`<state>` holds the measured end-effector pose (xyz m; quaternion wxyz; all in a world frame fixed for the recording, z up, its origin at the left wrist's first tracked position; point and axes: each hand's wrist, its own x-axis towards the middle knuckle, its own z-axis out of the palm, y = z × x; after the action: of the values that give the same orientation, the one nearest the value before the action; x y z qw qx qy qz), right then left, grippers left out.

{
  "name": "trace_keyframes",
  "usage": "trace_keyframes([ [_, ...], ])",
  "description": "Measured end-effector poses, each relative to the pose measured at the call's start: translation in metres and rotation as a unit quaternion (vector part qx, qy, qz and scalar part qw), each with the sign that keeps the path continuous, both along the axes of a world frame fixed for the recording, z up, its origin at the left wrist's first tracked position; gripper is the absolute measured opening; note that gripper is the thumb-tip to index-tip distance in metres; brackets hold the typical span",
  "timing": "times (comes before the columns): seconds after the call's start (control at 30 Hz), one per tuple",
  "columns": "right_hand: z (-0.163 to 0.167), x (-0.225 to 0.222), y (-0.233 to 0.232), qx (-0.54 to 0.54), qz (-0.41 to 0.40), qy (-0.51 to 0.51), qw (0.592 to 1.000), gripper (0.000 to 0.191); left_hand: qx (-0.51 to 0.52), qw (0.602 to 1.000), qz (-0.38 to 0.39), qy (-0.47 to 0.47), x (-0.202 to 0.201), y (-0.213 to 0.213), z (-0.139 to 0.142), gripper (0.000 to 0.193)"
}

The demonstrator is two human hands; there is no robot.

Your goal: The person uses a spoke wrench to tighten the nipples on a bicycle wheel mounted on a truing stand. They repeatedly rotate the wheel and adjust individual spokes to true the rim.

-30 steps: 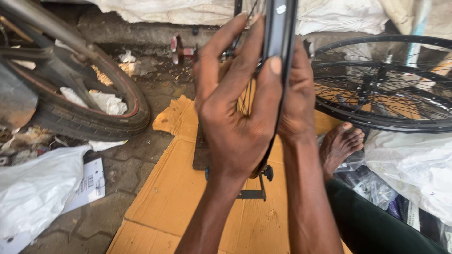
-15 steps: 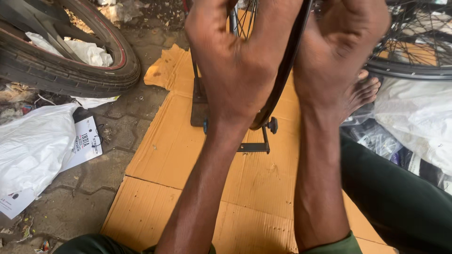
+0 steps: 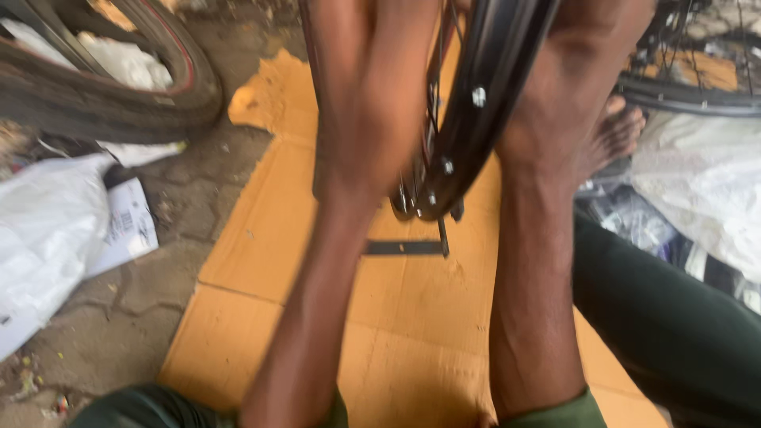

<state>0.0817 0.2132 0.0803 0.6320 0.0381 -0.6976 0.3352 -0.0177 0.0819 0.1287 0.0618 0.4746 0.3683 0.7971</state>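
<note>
A black bicycle wheel rim (image 3: 485, 119) with spokes and silver nipples stands upright between my two hands. My left hand (image 3: 372, 103), blurred, presses against the rim's left side. On the right side is my right hand (image 3: 567, 111). The top edge of the picture cuts off the fingers of both hands. The rim's lower end sits over a dark metal stand (image 3: 406, 247) on a sheet of orange cardboard (image 3: 285, 261).
A large tyre (image 3: 135, 103) lies at the upper left, with a white plastic bag (image 3: 47, 230) and a printed paper (image 3: 127, 226) on the paved ground beside it. At the upper right are my bare foot (image 3: 614, 135), another spoked wheel (image 3: 697, 87) and more white plastic (image 3: 705, 190).
The view has tipped downward and come closer. Both hands and the rim now sit higher in the picture, with the fingers out of sight. The left hand is blurred from moving.
</note>
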Motion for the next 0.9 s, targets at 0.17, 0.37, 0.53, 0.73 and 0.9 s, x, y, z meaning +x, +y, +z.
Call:
trace_keyframes([
  [0.17, 0.014, -0.013, -0.002, -0.019, 0.082, -0.026, 0.996, 0.010, -0.041, 0.957, 0.207, 0.197, 0.021, -0.025, 0.000, 0.032],
  [0.37, 0.013, -0.024, 0.014, -0.077, 0.172, -0.088, 0.978, 0.014, -0.018, 0.937, 0.270, 0.219, 0.032, -0.016, -0.006, 0.034],
  [0.53, 0.010, -0.037, 0.023, -0.172, 0.292, -0.021, 0.941, 0.021, -0.025, 0.929, 0.303, 0.210, 0.030, -0.010, -0.002, 0.034],
  [0.73, 0.016, -0.040, 0.011, -0.177, 0.318, 0.037, 0.931, 0.009, -0.005, 0.963, 0.230, 0.143, 0.027, 0.000, 0.011, 0.028],
  [0.9, 0.033, -0.043, 0.005, -0.095, 0.321, 0.029, 0.942, 0.019, 0.033, 0.974, 0.189, 0.121, 0.026, 0.000, 0.019, 0.022],
])
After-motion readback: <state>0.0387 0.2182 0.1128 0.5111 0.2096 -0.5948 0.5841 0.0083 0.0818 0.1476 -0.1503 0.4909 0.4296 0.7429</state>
